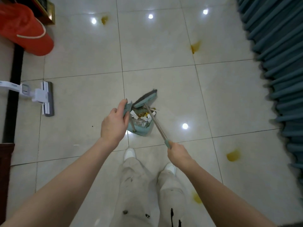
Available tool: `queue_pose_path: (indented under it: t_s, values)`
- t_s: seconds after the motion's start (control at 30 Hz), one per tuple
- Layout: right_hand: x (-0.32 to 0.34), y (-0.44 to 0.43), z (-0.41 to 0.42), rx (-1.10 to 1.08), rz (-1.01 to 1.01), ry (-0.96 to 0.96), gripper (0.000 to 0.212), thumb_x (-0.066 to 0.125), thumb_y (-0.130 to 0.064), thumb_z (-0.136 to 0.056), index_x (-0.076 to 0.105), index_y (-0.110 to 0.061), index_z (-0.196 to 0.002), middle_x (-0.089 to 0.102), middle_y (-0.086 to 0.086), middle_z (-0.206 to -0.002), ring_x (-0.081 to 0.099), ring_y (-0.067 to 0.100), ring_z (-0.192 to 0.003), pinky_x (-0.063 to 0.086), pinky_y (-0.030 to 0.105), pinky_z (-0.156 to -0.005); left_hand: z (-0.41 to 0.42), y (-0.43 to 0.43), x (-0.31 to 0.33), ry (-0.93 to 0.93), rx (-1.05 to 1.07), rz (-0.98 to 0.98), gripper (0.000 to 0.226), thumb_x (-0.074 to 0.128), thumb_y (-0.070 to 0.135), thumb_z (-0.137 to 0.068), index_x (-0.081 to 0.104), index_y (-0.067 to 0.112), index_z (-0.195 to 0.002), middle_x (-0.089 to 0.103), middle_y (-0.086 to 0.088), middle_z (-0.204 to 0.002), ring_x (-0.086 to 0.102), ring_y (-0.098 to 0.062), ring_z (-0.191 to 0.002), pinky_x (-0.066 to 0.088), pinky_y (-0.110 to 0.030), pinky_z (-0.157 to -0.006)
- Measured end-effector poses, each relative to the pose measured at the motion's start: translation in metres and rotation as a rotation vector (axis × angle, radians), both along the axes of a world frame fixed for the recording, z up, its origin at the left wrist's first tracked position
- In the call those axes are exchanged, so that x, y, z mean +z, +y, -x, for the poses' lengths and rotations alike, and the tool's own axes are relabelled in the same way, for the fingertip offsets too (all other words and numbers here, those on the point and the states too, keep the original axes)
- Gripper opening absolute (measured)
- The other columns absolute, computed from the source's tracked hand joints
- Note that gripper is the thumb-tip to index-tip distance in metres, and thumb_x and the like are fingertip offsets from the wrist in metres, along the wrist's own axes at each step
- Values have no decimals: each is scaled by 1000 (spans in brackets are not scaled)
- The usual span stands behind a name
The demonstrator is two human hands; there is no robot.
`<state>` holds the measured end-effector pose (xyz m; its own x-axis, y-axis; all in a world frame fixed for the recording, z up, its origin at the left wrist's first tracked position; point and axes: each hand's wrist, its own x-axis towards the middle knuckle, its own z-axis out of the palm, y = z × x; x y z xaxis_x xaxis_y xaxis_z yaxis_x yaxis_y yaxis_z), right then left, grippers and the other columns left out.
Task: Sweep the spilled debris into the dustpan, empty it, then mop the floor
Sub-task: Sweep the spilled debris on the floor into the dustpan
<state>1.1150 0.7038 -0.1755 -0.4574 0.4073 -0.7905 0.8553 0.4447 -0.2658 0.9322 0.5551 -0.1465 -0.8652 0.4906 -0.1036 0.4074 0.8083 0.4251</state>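
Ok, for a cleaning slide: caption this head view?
Left hand holds the dustpan by its handle, right hand works the broom over the debris inside; yellow stains dot the tiled floor.

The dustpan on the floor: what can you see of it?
The dustpan looks like pale teal plastic, with a bin-like pan and an upright handle. It stands on the tiled floor. The left hand grips the handle's top. Inside lies debris: white paper scraps and yellow bits. The broom, held by the right hand, rests its head over the pan's mouth.
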Motion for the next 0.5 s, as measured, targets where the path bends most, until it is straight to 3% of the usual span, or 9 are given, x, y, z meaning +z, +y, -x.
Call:
queue_pose_path:
  t_s: [0.1,0.23,0.37,0.5]
  values:
    - [14,-14,-18,-34,62,-19,42,34,-13,-94,51,-21,-131,63,18,-113,62,35,-99,53,40,-84,-3,4,1,-8,-2,-7,42,46,29,-97,39,24,-138,61,-15,-90,57,-40,-73,46,-41,-62]
    - [36,-13,-35,-27,88,-31,42,34,-12,-95,51,-20,-134,62,16,-110,56,27,-82,55,39,-80,-1,5,2,-5,-13,16,43,46,28,-97,38,22,-139,59,-15,-90,57,-40,-73,41,-38,-61]
    - [61,-2,-50,-53,119,-43,41,31,-16,-99,51,-22,-134,52,4,-81,50,19,-55,44,25,-43,3,-2,2,-28,-9,22,41,43,29,-97,36,25,-137,60,-16,-91,57,-39,-74,44,-40,-62]
    - [79,11,-62,-85,152,-26,38,33,-42,-102,53,-30,-132,50,3,-72,42,16,-45,37,22,-38,3,-7,4,-61,-1,2,41,45,27,-97,36,25,-138,59,-17,-92,56,-40,-77,44,-41,-64]
